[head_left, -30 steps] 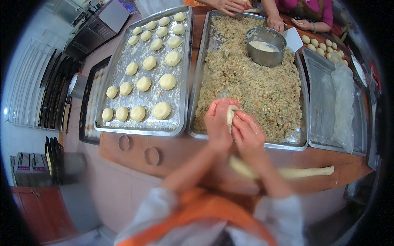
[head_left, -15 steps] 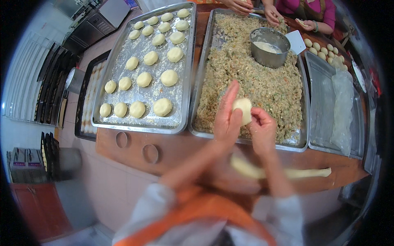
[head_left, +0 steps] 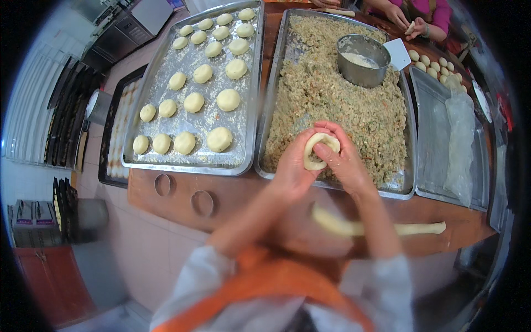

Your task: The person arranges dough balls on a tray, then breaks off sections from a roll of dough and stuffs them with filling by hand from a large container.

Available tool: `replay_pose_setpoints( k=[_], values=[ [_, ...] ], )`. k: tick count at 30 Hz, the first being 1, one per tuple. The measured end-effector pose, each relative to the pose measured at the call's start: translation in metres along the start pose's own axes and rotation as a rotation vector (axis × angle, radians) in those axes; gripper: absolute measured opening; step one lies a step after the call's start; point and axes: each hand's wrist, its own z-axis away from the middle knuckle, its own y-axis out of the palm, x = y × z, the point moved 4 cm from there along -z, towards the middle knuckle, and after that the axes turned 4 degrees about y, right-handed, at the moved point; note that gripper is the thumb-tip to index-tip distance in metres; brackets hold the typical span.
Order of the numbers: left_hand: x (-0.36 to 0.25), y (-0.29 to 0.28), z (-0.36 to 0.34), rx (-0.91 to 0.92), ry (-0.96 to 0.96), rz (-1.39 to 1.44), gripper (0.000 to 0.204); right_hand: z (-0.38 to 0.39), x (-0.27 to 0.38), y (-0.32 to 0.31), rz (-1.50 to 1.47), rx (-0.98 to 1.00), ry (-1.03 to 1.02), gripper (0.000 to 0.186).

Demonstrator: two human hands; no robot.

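Note:
Over the near edge of the filling tray, both hands are closed round a piece of dough [head_left: 311, 148] shaped like a small cup with a raised rim. My left hand [head_left: 293, 166] cradles it from the left. My right hand [head_left: 347, 160] wraps its other side, with the thumb pressed into the hollow. Beneath them, a crumbly, chopped filling [head_left: 310, 83] fills a metal tray [head_left: 412, 160]. A long roll of dough [head_left: 420, 228] lies on the wooden table [head_left: 254, 207], partly behind my right forearm.
Floured dough rounds [head_left: 228, 99] stand in rows on a metal tray [head_left: 191, 167] at left. Two metal rings [head_left: 203, 204] lie near the table edge. A round metal pan [head_left: 363, 72] and white scraper [head_left: 397, 53] sit at the filling. Across the table, another person's hands [head_left: 416, 27] hold dough.
The dough has turned from a flat disc into a hollow cup. My right hand has moved from pinching its edge to wrapping it, thumb inside. The other person's hands have left the filling.

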Motion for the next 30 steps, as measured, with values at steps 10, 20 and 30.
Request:
replay_pose_setpoints(
  k=[10,20,30],
  values=[
    [-0.002,0.01,0.008,0.102,-0.005,0.053,0.024,0.015,0.001,0.01,0.028,-0.047,-0.133,0.063],
    [-0.003,0.017,0.023,-0.119,-0.06,-0.055,0.036,0.026,0.0,0.014,-0.104,0.062,0.043,0.08],
    [-0.005,0.022,0.051,0.12,-0.106,-0.304,0.038,0.047,0.004,0.007,0.129,-0.053,-0.317,0.073]
  ],
)
